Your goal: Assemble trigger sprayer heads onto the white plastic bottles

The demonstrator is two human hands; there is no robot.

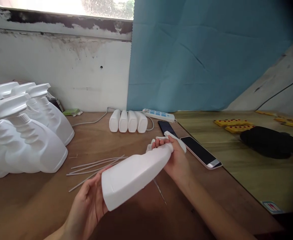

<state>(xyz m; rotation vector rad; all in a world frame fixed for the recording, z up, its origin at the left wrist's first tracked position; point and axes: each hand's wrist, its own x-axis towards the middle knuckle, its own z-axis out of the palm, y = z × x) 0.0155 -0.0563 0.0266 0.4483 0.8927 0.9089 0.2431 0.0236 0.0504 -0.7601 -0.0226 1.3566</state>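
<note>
A white plastic spray bottle (133,175) lies tilted between my two hands, its base toward the lower left and its neck toward the upper right. My left hand (90,196) cups the base, fingers underneath. Around the neck, just below the white spray head (178,141), my right hand (178,161) has its fingers wrapped. The head is partly hidden by that hand. Several thin pale tubes (93,166) lie loose on the brown table (86,140) beyond my left hand. A thin pointed rod (160,191) shows below the bottle; its upper end is hidden.
Several white spray bottles (38,143) stand grouped at left. White plastic pieces (128,121) sit in a row at the back, near a power strip (159,115). A dark phone (167,127) and a pink-edged phone (199,151) lie right. Yellow objects (234,123) lie farther right.
</note>
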